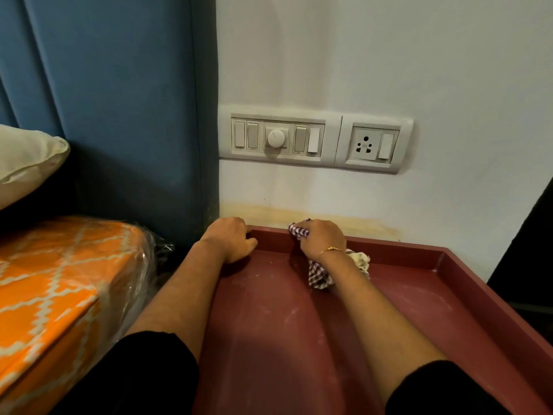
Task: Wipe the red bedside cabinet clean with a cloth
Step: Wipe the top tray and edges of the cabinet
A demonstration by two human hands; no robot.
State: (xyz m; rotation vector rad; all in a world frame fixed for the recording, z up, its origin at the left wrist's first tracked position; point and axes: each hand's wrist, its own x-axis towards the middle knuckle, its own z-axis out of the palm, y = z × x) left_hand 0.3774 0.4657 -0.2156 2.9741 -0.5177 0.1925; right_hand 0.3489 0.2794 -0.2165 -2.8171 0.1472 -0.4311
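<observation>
The red bedside cabinet [398, 298] has a raised rim and pale dusty streaks on its top. My left hand [229, 238] grips the rim at the far left corner, fingers curled over the edge. My right hand [321, 238] holds a bunched purple-and-white checked cloth [320, 275] against the back rim near the wall. One end of the cloth sticks out past my fingers on the rim; the rest hangs below my wrist onto the cabinet top.
A switch panel [276, 137] and a socket [372, 143] sit on the white wall above the cabinet. A blue padded headboard [119, 115] stands left. An orange patterned mattress [59, 280] in plastic wrap and a pillow [27, 160] lie at the left.
</observation>
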